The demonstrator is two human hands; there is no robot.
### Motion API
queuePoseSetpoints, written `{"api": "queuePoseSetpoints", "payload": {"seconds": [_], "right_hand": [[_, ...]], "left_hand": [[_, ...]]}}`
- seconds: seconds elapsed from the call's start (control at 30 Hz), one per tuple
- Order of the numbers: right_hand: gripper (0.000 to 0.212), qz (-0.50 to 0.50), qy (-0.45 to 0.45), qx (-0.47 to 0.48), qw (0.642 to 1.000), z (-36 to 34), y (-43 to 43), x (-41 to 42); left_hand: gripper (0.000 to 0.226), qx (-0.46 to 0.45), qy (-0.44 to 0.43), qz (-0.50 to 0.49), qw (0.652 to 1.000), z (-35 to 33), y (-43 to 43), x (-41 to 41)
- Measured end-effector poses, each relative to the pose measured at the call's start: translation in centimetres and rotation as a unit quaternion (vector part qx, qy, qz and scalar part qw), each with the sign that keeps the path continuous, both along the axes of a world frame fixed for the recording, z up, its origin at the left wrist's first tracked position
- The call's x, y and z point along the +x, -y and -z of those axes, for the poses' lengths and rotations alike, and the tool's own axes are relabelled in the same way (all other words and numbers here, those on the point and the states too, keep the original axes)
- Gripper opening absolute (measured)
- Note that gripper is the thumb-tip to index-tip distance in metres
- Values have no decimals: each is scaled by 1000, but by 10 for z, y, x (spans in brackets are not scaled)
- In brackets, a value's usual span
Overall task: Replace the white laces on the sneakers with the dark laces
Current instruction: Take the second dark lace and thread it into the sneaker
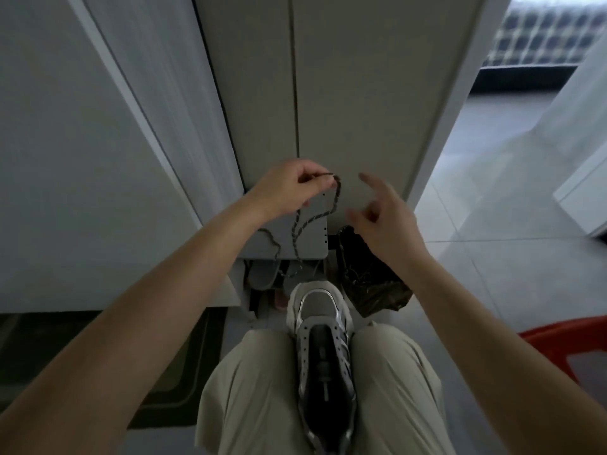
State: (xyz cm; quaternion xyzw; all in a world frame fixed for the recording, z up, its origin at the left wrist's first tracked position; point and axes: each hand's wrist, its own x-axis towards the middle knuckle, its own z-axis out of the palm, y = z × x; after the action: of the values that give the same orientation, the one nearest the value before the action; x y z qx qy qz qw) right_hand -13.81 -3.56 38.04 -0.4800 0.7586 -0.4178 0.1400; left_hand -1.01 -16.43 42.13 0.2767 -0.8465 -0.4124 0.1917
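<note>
A grey and white sneaker [323, 343] lies wedged between my knees, toe pointing away, its eyelets bare with no lace in them. My left hand [289, 188] is raised above it and pinches one end of a dark lace [323, 215], which hangs in loops down toward the sneaker's toe. My right hand [381, 211] hovers just to the right of the lace with fingers spread and relaxed, holding nothing. A dark plastic bag [371, 284] lies on the floor under my right hand.
White cabinet doors [345, 93] stand straight ahead, with a low open shoe compartment holding a grey shoe [262, 274]. A red plastic stool [568, 343] sits at the right. A dark mat [170, 372] lies at the left on the tiled floor.
</note>
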Motion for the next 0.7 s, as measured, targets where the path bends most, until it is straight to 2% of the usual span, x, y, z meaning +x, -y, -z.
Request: {"api": "queuePoseSetpoints", "payload": {"seconds": [0.03, 0.1, 0.17, 0.2, 0.4, 0.5, 0.57, 0.63, 0.7], "right_hand": [[42, -22, -7, -10, 1000, -15, 6, 6], [9, -40, -56, -2, 998, -33, 10, 12], [18, -28, -97, -12, 995, -41, 3, 8], [16, -15, -97, -16, 995, -43, -4, 4], [14, 62, -95, -1, 994, -40, -45, -32], [18, 70, -175, 103, 977, -19, -58, -44], [23, 47, -192, 187, 962, 1, -65, -49], [26, 15, -168, 254, 952, 19, -72, -49], [25, -8, -62, 259, 964, 31, -79, -39]], "left_hand": [[13, -11, 1, 21, 1000, -11, -14, 3], [12, -39, -6, 35, 999, -32, -35, 12], [14, -71, -16, 21, 997, -46, -43, 27], [13, -75, -13, 9, 997, -49, -44, 37], [21, -37, 43, -41, 998, -31, -42, 88], [20, 12, -11, -81, 997, -24, -48, 100], [20, 15, -45, -110, 993, -22, -48, 104], [21, 31, -74, -140, 987, -17, -48, 105], [22, 45, -76, -159, 983, -9, -50, 104]]}}
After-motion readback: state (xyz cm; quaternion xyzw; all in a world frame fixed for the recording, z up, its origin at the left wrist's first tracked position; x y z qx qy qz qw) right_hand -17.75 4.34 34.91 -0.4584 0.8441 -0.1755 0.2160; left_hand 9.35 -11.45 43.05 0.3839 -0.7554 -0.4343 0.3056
